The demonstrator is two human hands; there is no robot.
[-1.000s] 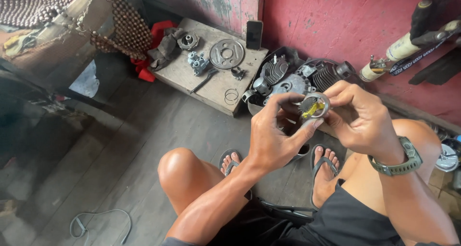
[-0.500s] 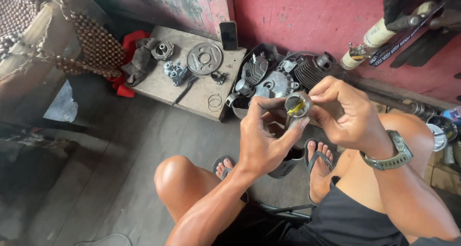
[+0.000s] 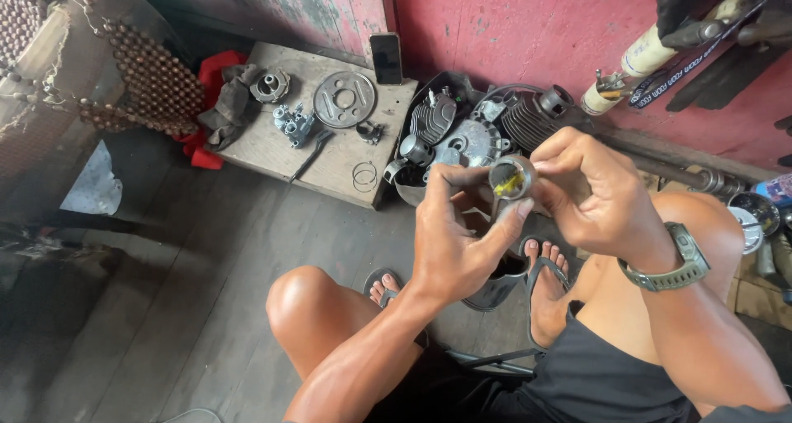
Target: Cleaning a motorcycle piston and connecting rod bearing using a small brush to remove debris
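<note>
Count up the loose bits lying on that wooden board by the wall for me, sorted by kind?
On the wooden board:
Round metal disc: 1
Small round housing: 1
Silver cast part: 1
Dark hand tool: 1
Small clip-like piece: 1
Thin wire rings: 2, as far as I can tell
Dark rag: 1
Phone, leaning on the wall: 1
Total: 9

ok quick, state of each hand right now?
Left hand: closed on the small metal cylinder, thumb and fingers round it.
Right hand: fingers pinching the same cylinder from the other side.
</note>
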